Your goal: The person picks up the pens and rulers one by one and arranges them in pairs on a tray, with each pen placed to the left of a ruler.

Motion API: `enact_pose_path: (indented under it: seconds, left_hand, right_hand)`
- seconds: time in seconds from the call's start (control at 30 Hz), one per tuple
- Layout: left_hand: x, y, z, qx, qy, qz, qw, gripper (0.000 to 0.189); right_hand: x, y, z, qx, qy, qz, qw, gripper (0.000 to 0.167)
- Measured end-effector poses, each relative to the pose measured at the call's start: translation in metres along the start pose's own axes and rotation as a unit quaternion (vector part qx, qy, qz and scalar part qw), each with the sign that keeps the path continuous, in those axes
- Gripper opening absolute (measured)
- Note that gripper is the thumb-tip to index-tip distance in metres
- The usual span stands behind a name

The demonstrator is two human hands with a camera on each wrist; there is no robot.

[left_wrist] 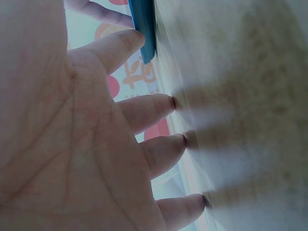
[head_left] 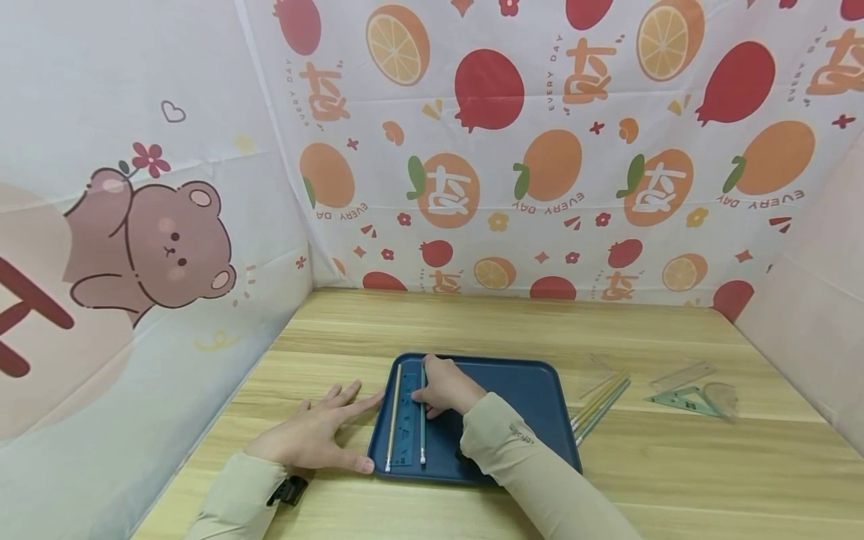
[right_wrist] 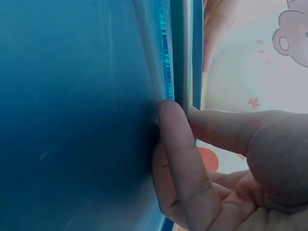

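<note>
Hold teal pencil point(head_left: 423, 441), pinched between fingers of right hand point(head_left: 451, 385), parallel to blue stencil ruler point(head_left: 406, 420) just left of them; steady tray point(head_left: 516, 394) beneath with left hand point(head_left: 322, 429), fingers outspread against rim.

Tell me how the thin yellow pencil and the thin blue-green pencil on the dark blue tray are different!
The thin yellow pencil lies left of the flat rectangular ruler; the thin blue-green pencil is right of it. The yellow pencil is untouched, while the right hand pinches the blue-green pencil. Both are long, with pale near ends.
</note>
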State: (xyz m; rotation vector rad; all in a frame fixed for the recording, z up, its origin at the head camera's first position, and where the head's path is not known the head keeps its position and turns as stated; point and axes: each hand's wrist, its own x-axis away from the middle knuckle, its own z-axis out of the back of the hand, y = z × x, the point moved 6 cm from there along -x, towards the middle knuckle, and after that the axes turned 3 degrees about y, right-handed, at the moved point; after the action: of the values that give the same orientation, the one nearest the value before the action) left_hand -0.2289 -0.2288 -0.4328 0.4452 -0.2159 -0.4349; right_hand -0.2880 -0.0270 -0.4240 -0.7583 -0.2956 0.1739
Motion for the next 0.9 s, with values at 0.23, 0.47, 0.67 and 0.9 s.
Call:
enact_pose_path:
  seconds: [0.23,0.47,0.67,0.9]
  left_hand:
    - [0.0008,-0.0003,-0.0008,0.000,-0.002,0.002,1.0000,0.108]
    - [0.0016,0.0007,-0.0004,-0.007,0.001,-0.001,1.0000,0.108]
    - [0.0020,0.0025,0.0004,-0.006,0.000,-0.001,1.0000,0.108]
    - [0.0018,0.0020,0.0005,-0.006,0.000,0.002,1.0000,0.108]
  right_hand:
    - [-0.0004,-0.0006,-0.0015,0.015,-0.001,0.003,0.9999,0.070]
    - [-0.0023,0.0002,-0.0022,0.024,0.004,0.002,0.9997,0.067]
    - [-0.0026,0.0004,-0.0016,0.026,0.012,-0.003,0.9996,0.063]
    - [-0.0033,0.0006,-0.0029,0.022,0.015,-0.004,0.9996,0.063]
